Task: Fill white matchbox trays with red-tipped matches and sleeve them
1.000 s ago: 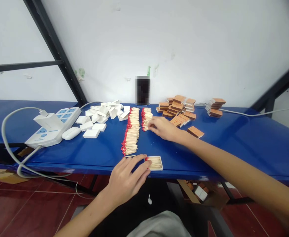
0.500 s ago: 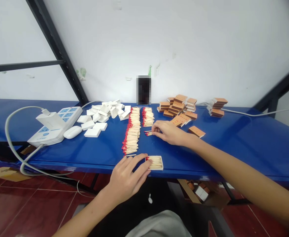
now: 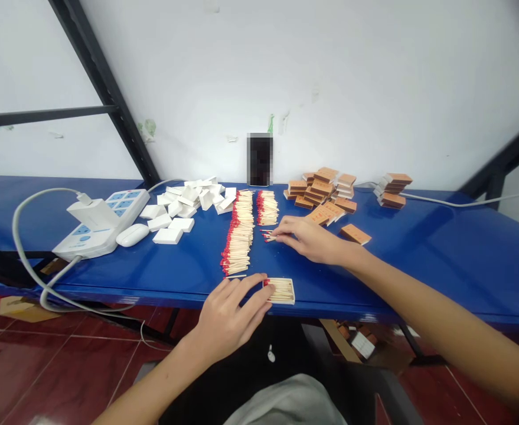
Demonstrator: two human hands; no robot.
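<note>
At the table's front edge, my left hand (image 3: 230, 313) grips the left end of a white matchbox tray (image 3: 293, 291) between its fingers. Red-tipped matches (image 3: 281, 288) lie side by side in that tray. Farther back, my right hand (image 3: 307, 239) pinches a few matches (image 3: 267, 235), whose red heads stick out to the left just above or on the table; which, I cannot tell. A long row of matches (image 3: 240, 233) runs left of the right hand. Behind its fingertips sits a shorter row of matches (image 3: 267, 208).
White inner trays (image 3: 169, 235) are heaped at the back left beside a white case (image 3: 132, 235) and a power strip (image 3: 126, 203) with cables. Orange matchboxes (image 3: 321, 189) pile up at the back right, with one lone matchbox (image 3: 355, 234) nearer. A dark pixelated rectangle (image 3: 260, 159) stands against the wall.
The matches at my right fingertips look slightly more fanned out. My left hand stays on the tray, and the whole view has shifted a little.
</note>
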